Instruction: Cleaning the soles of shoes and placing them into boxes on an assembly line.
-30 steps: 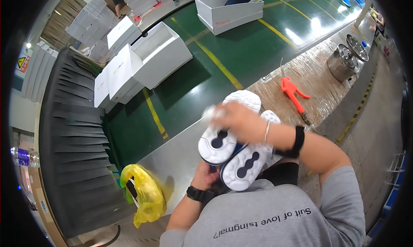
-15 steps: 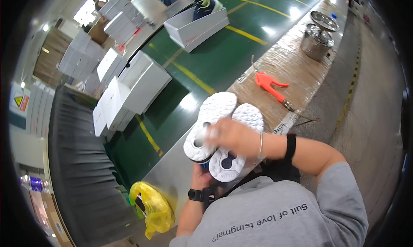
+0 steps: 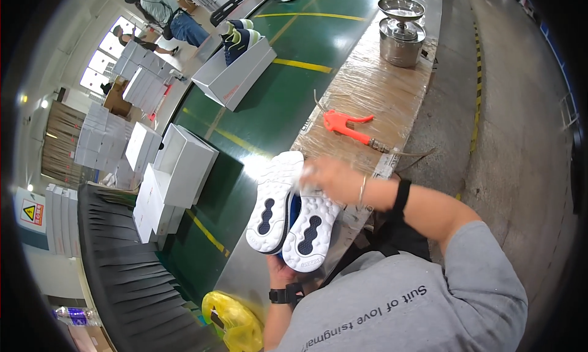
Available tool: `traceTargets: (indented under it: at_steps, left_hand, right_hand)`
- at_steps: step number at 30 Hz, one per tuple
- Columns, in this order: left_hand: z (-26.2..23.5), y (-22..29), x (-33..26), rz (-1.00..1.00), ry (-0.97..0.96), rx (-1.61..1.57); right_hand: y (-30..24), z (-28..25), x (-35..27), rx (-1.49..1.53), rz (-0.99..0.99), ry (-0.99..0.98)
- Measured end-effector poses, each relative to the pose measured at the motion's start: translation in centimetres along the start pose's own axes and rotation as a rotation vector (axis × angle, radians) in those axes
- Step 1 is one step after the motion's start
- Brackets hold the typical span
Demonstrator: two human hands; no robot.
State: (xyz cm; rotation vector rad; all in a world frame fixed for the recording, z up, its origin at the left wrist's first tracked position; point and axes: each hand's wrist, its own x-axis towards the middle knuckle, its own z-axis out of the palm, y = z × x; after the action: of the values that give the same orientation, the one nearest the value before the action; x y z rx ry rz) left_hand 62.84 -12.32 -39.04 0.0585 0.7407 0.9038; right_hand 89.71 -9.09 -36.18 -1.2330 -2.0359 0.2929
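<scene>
A pair of shoes lies soles up in front of me: the left shoe (image 3: 277,180) and the right shoe (image 3: 312,242) have white, bumpy soles with dark inlays. A strip of blue upper shows between them. From below, my left hand (image 3: 280,270) grips the pair near the heels, its fingers mostly hidden underneath. Over the toe end of the right shoe is my right hand (image 3: 334,179), curled and blurred by motion. Something pale shows at its fingertips, too smeared to name.
Beyond the shoes, a red air blow gun (image 3: 346,126) lies on the film-wrapped bench (image 3: 373,94), with a metal pump canister (image 3: 401,42) farther off. A green conveyor (image 3: 245,131) carries an open shoe box (image 3: 236,76) and more white boxes (image 3: 184,162). Yellow plastic bag (image 3: 236,321) sits lower left.
My right hand has gone from the left shoe's heel area to the right shoe's toe end, uncovering the dark inlays. My left hand keeps its grip. The whole view has shifted.
</scene>
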Motion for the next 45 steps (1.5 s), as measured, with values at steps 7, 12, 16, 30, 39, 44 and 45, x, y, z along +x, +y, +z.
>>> traceTargets:
  at_steps: [7, 12, 16, 30, 39, 44, 45]
  left_hand:
    - [-1.3, -0.1, 0.3, 0.03, -0.039, 0.01]
    - [-0.8, 0.0, 0.3, 0.093, -0.001, 0.044]
    - [-0.4, 0.0, 1.1, 0.034, -0.024, 0.007]
    - [-1.8, -0.7, 0.1, 0.093, -0.091, 0.218]
    - [1.2, 1.2, 0.6, 0.062, -0.079, 0.008]
    - [7.9, 6.2, -2.2, 0.273, 0.048, 0.662]
    - [8.4, 8.1, -2.7, 0.259, 0.048, 0.708]
  right_hand:
    - [5.3, 1.0, -4.0, 0.149, 0.275, 0.246]
    - [-5.7, -1.2, -8.4, 0.229, -0.027, 0.133]
    - [-5.6, -1.8, -7.4, 0.095, -0.084, 0.14]
    - [-10.5, -0.9, -3.0, 0.206, -0.474, -0.047]
    - [3.4, -0.3, -2.4, -0.04, 0.215, 0.225]
    - [3.7, 0.9, -6.0, -0.115, 0.239, 0.215]
    - [3.2, 1.3, -6.3, -0.155, 0.226, 0.228]
